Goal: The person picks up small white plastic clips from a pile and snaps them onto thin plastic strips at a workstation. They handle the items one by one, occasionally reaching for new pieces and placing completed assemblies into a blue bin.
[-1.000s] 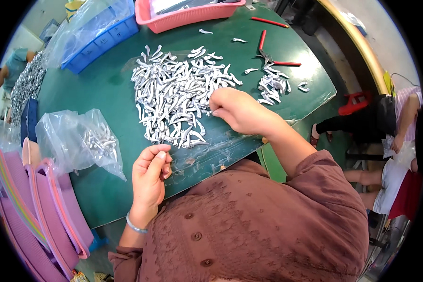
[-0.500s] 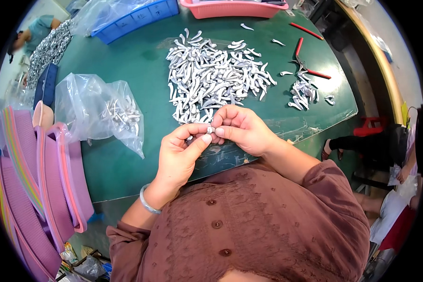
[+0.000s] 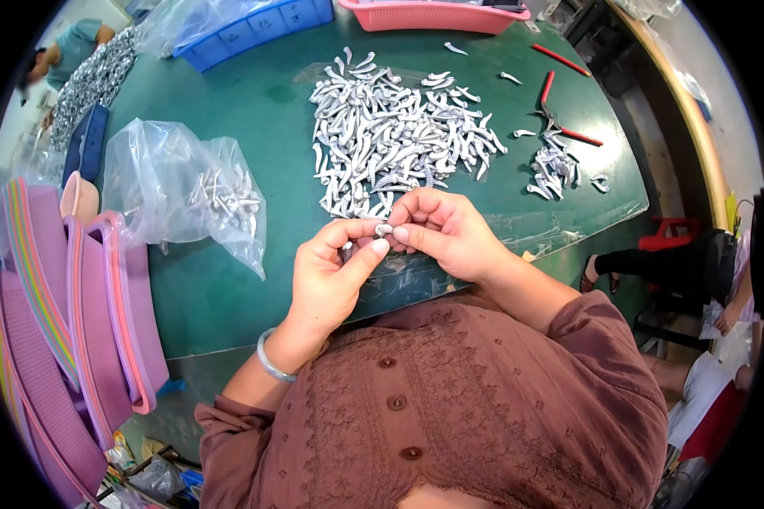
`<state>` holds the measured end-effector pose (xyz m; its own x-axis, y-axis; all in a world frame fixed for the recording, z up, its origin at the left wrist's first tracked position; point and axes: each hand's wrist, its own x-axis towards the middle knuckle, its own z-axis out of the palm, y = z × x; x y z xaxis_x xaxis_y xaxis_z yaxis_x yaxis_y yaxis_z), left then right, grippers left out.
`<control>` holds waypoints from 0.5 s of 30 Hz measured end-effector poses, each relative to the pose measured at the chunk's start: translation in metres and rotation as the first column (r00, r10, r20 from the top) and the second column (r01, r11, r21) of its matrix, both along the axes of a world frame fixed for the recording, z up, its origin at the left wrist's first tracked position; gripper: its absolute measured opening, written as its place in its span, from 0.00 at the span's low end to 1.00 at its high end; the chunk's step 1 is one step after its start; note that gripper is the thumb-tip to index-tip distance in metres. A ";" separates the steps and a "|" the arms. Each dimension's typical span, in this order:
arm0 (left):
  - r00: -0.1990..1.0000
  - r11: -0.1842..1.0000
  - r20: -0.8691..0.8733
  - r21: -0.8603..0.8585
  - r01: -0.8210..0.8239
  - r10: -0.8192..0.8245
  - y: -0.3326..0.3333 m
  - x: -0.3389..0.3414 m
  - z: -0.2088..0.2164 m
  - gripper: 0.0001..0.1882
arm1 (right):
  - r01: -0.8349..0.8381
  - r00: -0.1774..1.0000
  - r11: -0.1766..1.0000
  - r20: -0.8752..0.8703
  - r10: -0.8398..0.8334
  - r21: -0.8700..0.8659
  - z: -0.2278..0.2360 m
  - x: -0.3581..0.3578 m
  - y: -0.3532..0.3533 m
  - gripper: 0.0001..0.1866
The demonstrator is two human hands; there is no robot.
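Observation:
My left hand (image 3: 335, 270) and my right hand (image 3: 446, 235) meet at the table's near edge, just below a pile of silver-white, curved, horn-like pieces (image 3: 399, 136). Between their thumbs and fingers they pinch a small silver metal piece (image 3: 384, 230); most of it is covered, so its full shape cannot be made out. Something silvery also shows inside the curl of my left fingers, too hidden to name. A clear plastic bag (image 3: 148, 182) with more silver pieces in it lies left of my left hand.
Red-handled pliers (image 3: 552, 114) lie at the right beside a smaller heap of curved pieces (image 3: 554, 170) and a red stick (image 3: 562, 60). A blue bin (image 3: 255, 32) and pink basket (image 3: 437, 17) stand at the back. Purple baskets (image 3: 85, 314) are stacked left. Other people sit nearby.
The whole view has shifted slightly, moving the table's things a little rightward in the picture. Both hands stay together, and the small silver piece shows a bit more between the fingertips.

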<state>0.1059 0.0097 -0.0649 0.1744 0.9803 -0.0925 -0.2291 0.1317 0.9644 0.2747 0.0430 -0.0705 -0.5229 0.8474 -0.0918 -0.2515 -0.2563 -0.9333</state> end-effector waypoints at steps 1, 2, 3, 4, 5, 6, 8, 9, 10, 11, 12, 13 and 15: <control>1.000 1.000 -0.001 -0.002 -0.001 0.001 0.000 0.000 -0.002 0.08 | -0.001 1.000 1.000 -0.001 0.001 -0.002 0.001 0.000 -0.001 0.04; 1.000 1.000 -0.013 0.019 -0.006 0.006 0.000 -0.001 -0.005 0.07 | 0.003 1.000 1.000 0.021 -0.003 0.011 0.001 -0.001 -0.001 0.04; 1.000 0.999 -0.025 0.039 -0.010 0.011 -0.001 -0.001 -0.007 0.07 | 0.008 0.999 1.000 0.044 -0.009 0.024 0.002 -0.001 -0.001 0.04; 1.000 0.999 -0.026 0.038 -0.011 0.012 -0.001 -0.001 -0.005 0.07 | 0.007 0.999 1.000 0.043 -0.008 0.023 0.001 -0.001 -0.002 0.04; 1.000 1.000 -0.019 0.005 -0.024 0.024 -0.001 -0.001 -0.002 0.07 | 0.002 0.998 0.998 0.068 -0.007 0.069 0.000 -0.001 -0.002 0.05; 0.999 0.999 -0.014 -0.028 -0.036 0.036 -0.001 -0.001 -0.001 0.07 | -0.004 0.996 0.993 0.092 -0.007 0.115 -0.001 -0.001 -0.002 0.05; 0.999 0.997 0.018 -0.072 -0.040 0.041 -0.001 -0.002 -0.004 0.06 | -0.006 0.997 0.999 0.082 0.003 0.038 0.006 -0.002 -0.002 0.06; 0.998 0.992 0.050 -0.115 -0.042 0.048 0.000 -0.003 -0.005 0.06 | -0.010 0.997 0.999 0.072 0.013 -0.039 0.008 -0.002 -0.002 0.07; 0.989 0.983 0.131 -0.181 -0.042 0.066 0.000 -0.004 -0.005 0.06 | -0.008 0.997 0.999 0.071 0.011 -0.039 0.008 -0.001 -0.001 0.07; 0.989 0.983 0.130 -0.181 -0.041 0.065 0.000 -0.005 -0.006 0.06 | -0.011 0.998 0.998 0.060 0.015 -0.068 0.008 0.000 0.001 0.08; 0.979 0.972 0.174 -0.226 -0.065 0.106 0.000 -0.006 -0.006 0.05 | -0.013 0.999 0.995 0.049 0.018 -0.096 0.007 0.001 0.002 0.09; 0.965 0.959 0.216 -0.272 -0.087 0.148 -0.001 -0.006 -0.007 0.05 | -0.013 0.999 0.995 0.048 0.017 -0.096 0.008 0.002 0.001 0.09; 0.964 0.954 0.211 -0.285 -0.096 0.160 0.001 -0.007 -0.010 0.05 | -0.031 0.999 0.987 0.017 0.034 -0.155 0.006 0.003 0.003 0.10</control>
